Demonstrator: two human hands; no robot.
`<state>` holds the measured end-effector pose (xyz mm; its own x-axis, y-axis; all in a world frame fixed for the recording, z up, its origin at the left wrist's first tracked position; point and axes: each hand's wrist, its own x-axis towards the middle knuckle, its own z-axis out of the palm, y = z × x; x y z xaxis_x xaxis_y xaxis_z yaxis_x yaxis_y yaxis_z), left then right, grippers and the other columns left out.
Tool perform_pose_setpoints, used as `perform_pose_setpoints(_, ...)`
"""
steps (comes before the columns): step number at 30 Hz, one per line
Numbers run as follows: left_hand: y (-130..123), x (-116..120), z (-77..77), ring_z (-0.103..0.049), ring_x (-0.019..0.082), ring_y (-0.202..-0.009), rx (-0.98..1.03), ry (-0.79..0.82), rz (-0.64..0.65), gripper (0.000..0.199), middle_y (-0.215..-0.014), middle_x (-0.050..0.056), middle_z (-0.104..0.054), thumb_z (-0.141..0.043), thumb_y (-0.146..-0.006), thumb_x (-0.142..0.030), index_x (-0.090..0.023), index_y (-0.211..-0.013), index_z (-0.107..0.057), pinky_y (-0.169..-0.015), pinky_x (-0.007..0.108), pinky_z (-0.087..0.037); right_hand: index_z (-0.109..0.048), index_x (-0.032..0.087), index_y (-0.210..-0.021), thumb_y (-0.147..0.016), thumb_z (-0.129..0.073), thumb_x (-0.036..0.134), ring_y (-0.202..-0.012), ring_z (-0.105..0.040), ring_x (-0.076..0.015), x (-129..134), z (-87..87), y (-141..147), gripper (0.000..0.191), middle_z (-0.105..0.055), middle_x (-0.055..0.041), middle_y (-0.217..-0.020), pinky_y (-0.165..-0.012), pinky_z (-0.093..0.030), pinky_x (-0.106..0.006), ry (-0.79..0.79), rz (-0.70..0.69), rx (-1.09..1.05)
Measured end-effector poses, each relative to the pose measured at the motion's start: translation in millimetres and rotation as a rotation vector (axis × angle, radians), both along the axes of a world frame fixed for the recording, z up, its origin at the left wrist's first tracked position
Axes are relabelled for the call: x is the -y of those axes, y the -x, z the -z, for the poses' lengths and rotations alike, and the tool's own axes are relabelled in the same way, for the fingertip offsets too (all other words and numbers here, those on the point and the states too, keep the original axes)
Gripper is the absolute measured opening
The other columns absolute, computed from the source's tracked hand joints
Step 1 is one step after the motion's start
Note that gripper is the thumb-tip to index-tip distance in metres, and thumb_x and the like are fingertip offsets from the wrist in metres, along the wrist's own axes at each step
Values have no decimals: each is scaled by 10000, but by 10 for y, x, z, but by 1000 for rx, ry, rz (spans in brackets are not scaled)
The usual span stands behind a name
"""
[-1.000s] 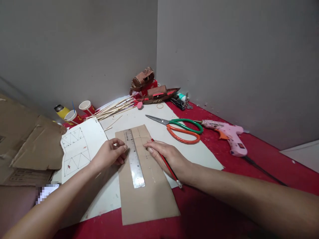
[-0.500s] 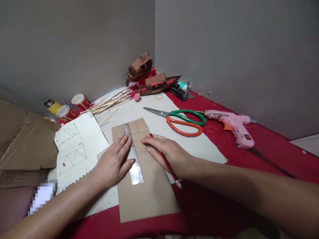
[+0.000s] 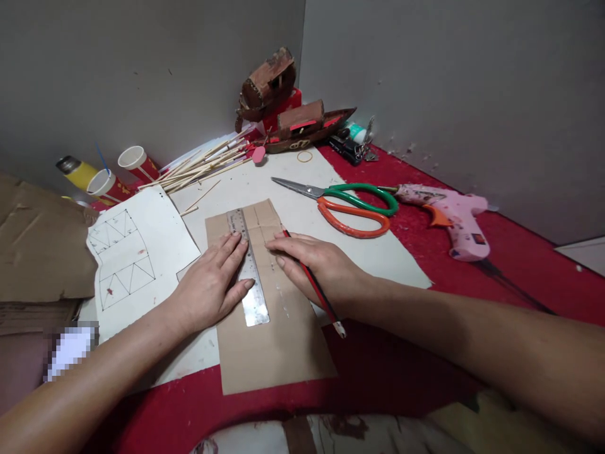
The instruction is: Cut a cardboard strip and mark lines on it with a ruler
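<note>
My left hand (image 3: 212, 277) lies flat with its fingers stretched out, pressing a metal ruler (image 3: 256, 309) onto a piece of brown cardboard (image 3: 269, 366). Between the fingers of my right hand (image 3: 321, 265) is a red-and-black pencil (image 3: 316, 287), its blunt end pointing back towards me. That hand rests on the cardboard's right side, a little apart from the ruler. Thin pencil lines show near the cardboard's far edge. Left of my left hand lies a white sheet (image 3: 167, 233) with drawn triangle patterns.
Scissors (image 3: 331, 202) with green and orange handles lie beyond my right hand. A pink glue gun (image 3: 454, 217) sits to their right. Wooden sticks (image 3: 208, 165), paper cups (image 3: 137, 164), a yellow bottle (image 3: 78, 173) and model boats (image 3: 302, 126) stand at the back. Folded cardboard (image 3: 42, 239) is at left.
The whole view has shifted, so the table's things sit higher in the picture. Both hands, the ruler and the pencil keep nearly the same places on the cardboard.
</note>
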<state>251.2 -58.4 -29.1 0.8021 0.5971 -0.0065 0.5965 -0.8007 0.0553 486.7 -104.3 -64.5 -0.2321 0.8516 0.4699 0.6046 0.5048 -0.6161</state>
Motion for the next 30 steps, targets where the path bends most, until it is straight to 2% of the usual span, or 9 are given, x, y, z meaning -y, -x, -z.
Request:
perform_pose_setpoints(7, -153, -49, 27, -325, 389, -1470, 5, -16, 10, 667, -1579, 256, -354, -424, -1014, -461, -31, -1520, -363, -1174, 552, -343, -685, 194, -1197, -963, -478, 232, -1058, -716, -234, 3, -74, 2, 314, -755, -83, -1150, -933, -571, -355, 155, 56, -183)
perform_pose_setpoints(12, -207, -53, 33, -359, 424, -1444, -8, -37, 13, 676, -1569, 264, -368, -440, -1008, -457, -23, -1522, -367, -1134, 589, -382, -668, 202, -1210, -982, -483, 256, -1095, -704, -220, -19, -88, -3, 299, -751, -60, -1166, -943, -565, -336, 186, 74, -296)
perform_pose_setpoints(19, -252, -20, -3, -384, 411, -1433, 16, -46, 36, 668, -1536, 272, -418, -453, -1000, -449, 6, -1488, -418, -1155, 553, -371, -669, 215, -1202, -988, -486, 282, -1094, -705, -225, -51, -84, -16, 290, -752, -57, -1161, -955, -564, -361, 223, 86, -351)
perform_pose_setpoints(23, -254, -10, -1, -382, 388, -1440, 14, -52, 44, 664, -1544, 251, -419, -431, -1006, -466, -13, -1491, -415, -1166, 540, -363, -684, 247, -1190, -988, -490, 313, -1087, -709, -234, -42, -108, -14, 287, -758, -45, -1145, -941, -573, -371, 251, 89, -376)
perform_pose_setpoints(30, -222, -27, 18, -338, 386, -1465, 15, -42, 44, 676, -1556, 244, -404, -428, -1008, -483, -29, -1508, -391, -1160, 571, -360, -665, 244, -1206, -1015, -458, 371, -1114, -699, -227, -46, -145, -21, 309, -752, -43, -1167, -952, -561, -350, 308, 85, -395)
